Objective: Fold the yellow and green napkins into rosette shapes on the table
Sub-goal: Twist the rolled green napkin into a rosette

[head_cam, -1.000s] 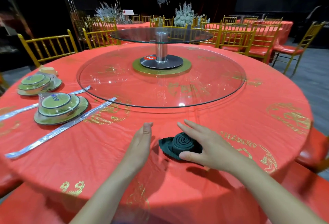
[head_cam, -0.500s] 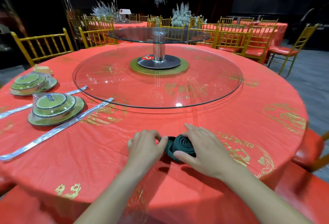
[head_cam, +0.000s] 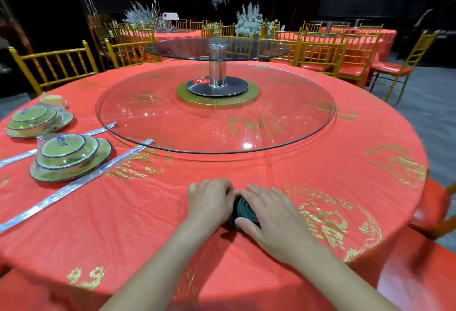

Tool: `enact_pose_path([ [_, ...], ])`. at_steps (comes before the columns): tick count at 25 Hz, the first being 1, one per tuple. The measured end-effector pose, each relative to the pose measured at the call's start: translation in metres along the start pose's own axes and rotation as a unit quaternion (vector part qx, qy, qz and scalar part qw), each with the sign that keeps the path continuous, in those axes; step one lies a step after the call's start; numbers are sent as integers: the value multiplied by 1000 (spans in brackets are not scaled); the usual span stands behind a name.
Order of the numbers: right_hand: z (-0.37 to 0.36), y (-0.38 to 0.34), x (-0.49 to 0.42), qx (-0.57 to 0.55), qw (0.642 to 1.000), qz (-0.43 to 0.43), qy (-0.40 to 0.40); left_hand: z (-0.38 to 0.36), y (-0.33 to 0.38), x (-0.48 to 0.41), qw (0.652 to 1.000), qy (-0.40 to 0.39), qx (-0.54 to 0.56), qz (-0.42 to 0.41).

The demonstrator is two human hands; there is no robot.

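A dark green napkin [head_cam: 244, 209], rolled into a spiral rosette, sits on the red tablecloth [head_cam: 148, 212] near the table's front edge. My left hand [head_cam: 209, 202] cups its left side with curled fingers. My right hand [head_cam: 269, 214] wraps its right side, thumb under the front and fingers over the back. Only the spiral top of the roll shows between the two hands. No yellow napkin is in view.
A large glass turntable [head_cam: 308, 133] fills the table's middle, with a smaller raised glass tier [head_cam: 217, 49] on a steel post. Two wrapped plate-and-bowl sets [head_cam: 71, 157] and wrapped chopsticks [head_cam: 74, 187] lie at the left. Gold chairs [head_cam: 54, 66] ring the table.
My left hand came in from the side and closed on the green roll. Both hands now press closer together, hiding the flared outer petals that showed a second ago.
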State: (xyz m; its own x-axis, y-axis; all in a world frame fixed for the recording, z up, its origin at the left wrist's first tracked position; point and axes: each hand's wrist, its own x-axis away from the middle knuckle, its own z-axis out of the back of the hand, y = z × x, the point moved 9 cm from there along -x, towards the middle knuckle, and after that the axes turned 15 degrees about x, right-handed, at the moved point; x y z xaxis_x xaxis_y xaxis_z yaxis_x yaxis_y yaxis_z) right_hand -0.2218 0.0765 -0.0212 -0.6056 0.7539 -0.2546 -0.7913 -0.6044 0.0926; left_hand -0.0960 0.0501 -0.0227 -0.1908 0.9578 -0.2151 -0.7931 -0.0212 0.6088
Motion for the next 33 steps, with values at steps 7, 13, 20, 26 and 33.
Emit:
enact_pose_path([
  [7,-4,2,-1,-14,1000,-3,13,7,-18,8,998,-1,-2,56],
  [13,-8,3,-1,-24,1000,-9,11,4,-37,34,993,-40,-69,87],
  [20,-4,0,-1,-20,999,-7,30,13,-32,24,990,-37,-101,86],
  [26,1,-2,-3,-17,999,-7,45,-6,7,-3,998,-59,-26,-6],
  [33,11,-3,-1,-16,996,-9,91,-2,-18,-3,998,16,42,38],
])
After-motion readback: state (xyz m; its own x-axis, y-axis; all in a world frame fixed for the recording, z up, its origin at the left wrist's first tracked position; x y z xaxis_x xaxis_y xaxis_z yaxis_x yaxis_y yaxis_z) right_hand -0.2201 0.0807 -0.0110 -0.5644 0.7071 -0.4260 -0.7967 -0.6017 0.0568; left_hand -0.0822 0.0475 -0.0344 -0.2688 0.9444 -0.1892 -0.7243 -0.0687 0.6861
